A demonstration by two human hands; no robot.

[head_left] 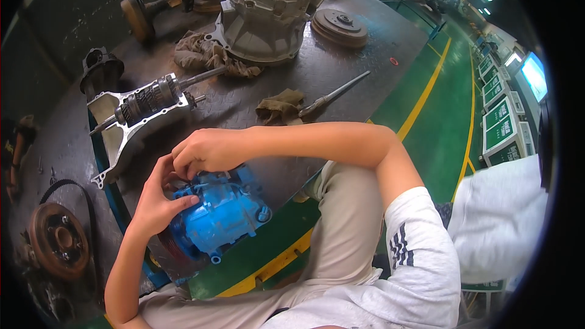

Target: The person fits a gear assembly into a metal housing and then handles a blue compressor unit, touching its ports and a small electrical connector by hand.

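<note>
A blue-painted car air-conditioning compressor [224,212] rests at the near edge of the metal workbench [244,94], its dark grooved pulley [172,239] facing left. My left hand [159,200] grips its far left side, with the thumb lying on the blue housing and the fingers bent over the back. Close against those fingers, my right hand [210,150] is curled at the compressor's far upper side. Its fingertips point down and are partly hidden, so whatever they pinch does not show. My right forearm crosses over the bench from the right.
Beyond my hands lies an opened gearbox housing with gear shafts [146,102]. A large gearbox casing [266,15], brake drum [339,27], rags [210,55] and a brush [334,95] lie farther back. At left are a rusty hub [59,240] and toothed belt [76,186].
</note>
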